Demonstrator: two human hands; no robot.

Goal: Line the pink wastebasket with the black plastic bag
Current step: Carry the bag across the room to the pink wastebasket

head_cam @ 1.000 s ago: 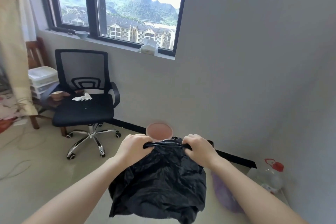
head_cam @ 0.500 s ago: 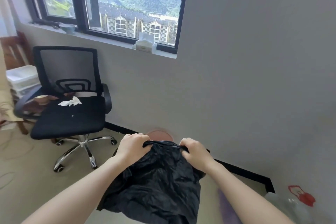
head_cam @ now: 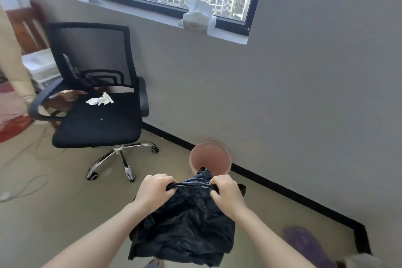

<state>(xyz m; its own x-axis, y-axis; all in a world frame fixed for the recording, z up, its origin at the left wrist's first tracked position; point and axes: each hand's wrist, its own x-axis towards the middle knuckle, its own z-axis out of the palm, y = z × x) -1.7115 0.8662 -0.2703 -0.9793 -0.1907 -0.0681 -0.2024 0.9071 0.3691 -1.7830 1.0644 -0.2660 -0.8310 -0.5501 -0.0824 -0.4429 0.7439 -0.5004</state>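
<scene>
The pink wastebasket [head_cam: 210, 155] stands on the floor against the grey wall, its round mouth open toward me. The crumpled black plastic bag [head_cam: 187, 226] hangs in front of me, below and nearer than the basket. My left hand [head_cam: 155, 188] and my right hand [head_cam: 225, 191] both grip the bag's top edge, stretched taut between them. A corner of the bag overlaps the basket's near rim. The bag hides the floor beneath it.
A black mesh office chair [head_cam: 97, 119] on a chrome wheeled base stands to the left, a crumpled white tissue [head_cam: 100, 100] on its seat. A tissue pack [head_cam: 196, 22] sits on the windowsill. A purple object [head_cam: 304, 243] lies at the lower right, and cables [head_cam: 24, 189] trail at the left.
My view has tilted downward and come closer to the wastebasket, which now shows more fully above the bag. Both hands keep their hold on the bag's top edge.
</scene>
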